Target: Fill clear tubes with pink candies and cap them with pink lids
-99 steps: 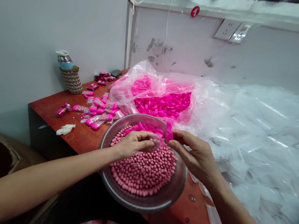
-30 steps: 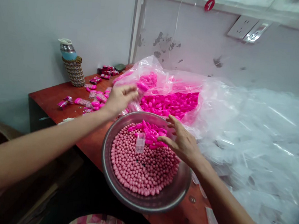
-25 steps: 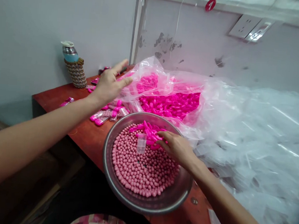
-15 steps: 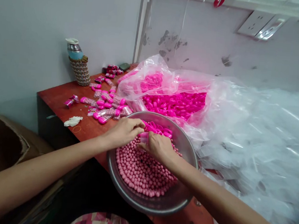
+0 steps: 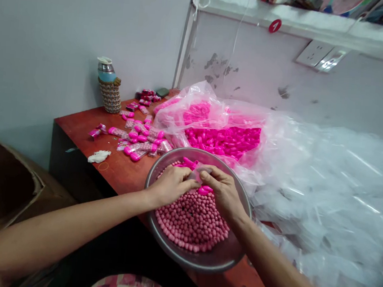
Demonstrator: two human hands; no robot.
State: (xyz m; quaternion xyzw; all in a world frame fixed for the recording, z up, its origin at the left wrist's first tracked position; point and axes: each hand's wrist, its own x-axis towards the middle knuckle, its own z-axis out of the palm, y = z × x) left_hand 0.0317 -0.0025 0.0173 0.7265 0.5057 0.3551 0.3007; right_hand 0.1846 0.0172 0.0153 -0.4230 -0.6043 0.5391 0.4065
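At frame centre, the left hand (image 5: 171, 186) and right hand (image 5: 224, 192) pinch a small clear tube (image 5: 196, 174) together above pink candy balls (image 5: 191, 220) filling a metal bowl (image 5: 200, 258).

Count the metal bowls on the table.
1. The metal bowl sits at the near edge of the table, filled with pink beads, under the left hand and right hand. The plastic bags could hide others.

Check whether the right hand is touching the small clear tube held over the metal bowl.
Touching. The head view shows the right hand with its fingertips pinching the clear tube above the metal bowl.
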